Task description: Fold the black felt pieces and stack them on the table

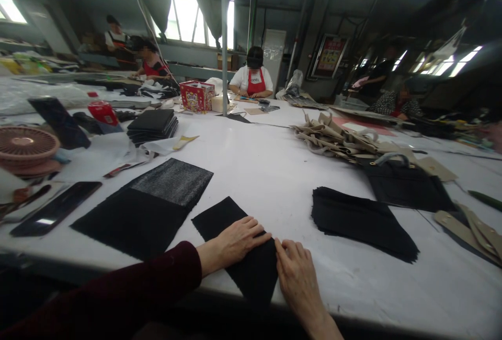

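Note:
A folded-looking black fabric piece (221, 217) lies slantwise at the table's front edge, its near corner reaching over the edge. My left hand (237, 240) rests flat on it, fingers stretched along its right side. Against the right edge of the same piece is my right hand (298, 272), its fingers bent a little and lying on the white table, fingertips touching or nearly touching the fabric. To the left is a stack of black fabric pieces (133, 225) with a greyish panel (176, 180) on top. Another black stack (361, 222) lies to the right.
At left are a phone (57, 209), a pink fan (27, 146), a red-labelled bottle (104, 112) and a dark stack (152, 124). Beige straps (337, 138) and a black bag piece (408, 185) lie right. A pole (225, 42) rises mid-table; a co-worker (253, 76) sits opposite.

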The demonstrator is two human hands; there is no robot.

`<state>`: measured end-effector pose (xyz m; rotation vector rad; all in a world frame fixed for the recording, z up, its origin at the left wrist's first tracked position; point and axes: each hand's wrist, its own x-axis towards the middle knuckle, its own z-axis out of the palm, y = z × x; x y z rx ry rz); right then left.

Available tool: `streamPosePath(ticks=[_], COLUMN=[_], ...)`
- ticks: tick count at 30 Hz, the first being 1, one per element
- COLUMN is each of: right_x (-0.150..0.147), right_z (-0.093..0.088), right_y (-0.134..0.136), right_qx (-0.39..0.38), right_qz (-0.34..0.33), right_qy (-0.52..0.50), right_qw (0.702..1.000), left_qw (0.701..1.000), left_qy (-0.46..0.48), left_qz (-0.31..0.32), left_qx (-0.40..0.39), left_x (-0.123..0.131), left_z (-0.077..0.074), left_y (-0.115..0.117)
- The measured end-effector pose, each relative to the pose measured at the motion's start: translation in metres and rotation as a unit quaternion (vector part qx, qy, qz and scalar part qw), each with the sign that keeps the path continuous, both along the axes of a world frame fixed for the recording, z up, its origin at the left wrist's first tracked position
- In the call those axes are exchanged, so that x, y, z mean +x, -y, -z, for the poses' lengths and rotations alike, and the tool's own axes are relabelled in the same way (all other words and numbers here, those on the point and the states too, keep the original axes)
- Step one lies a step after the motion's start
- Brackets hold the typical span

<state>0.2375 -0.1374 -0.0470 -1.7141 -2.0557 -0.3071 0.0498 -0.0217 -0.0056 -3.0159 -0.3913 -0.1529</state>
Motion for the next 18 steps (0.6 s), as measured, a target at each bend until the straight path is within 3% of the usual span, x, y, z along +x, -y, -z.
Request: streamPosePath(ticks=[10, 18], right_x=[-0.006, 0.013], right_z=[-0.010, -0.005], right_y=[-0.005, 0.016], right_qx=[-0.023, -0.025], right_qz=[-0.006, -0.004], right_qy=[0.062, 0.006], right_qw=[0.998, 1.000], left_qw=[1.000, 0.992], left_qy=[0.007, -0.005], left_qz=[-0.018, -0.117], left_qx=[-0.021, -0.043], left_x=[-0.007, -0.039], left_z=[-0.003, -0.004], left_y=[-0.002, -0.045])
